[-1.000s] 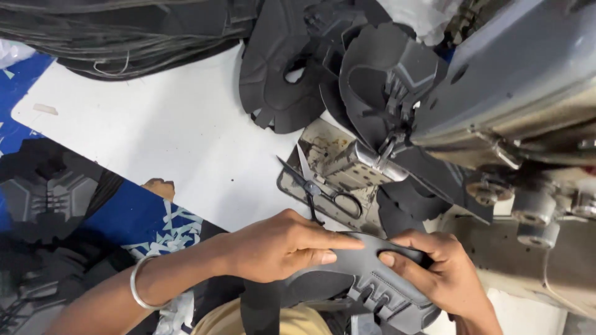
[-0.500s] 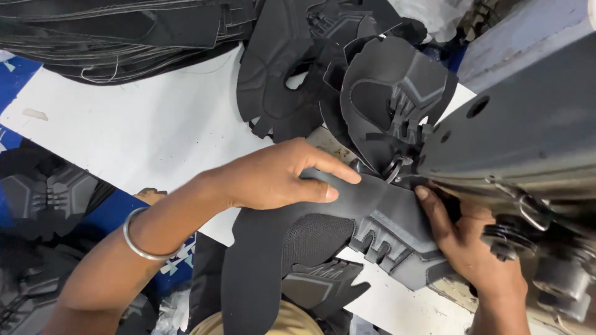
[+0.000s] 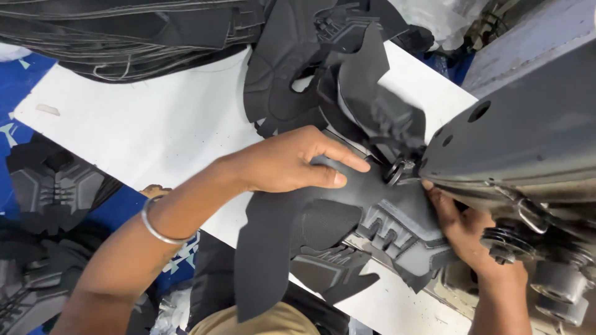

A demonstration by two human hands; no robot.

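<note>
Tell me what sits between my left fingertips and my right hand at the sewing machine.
In the head view, the dark shoe upper spans that stretch, its ridged grey panel between the left hand and right hand, beneath the machine's presser foot.
</note>
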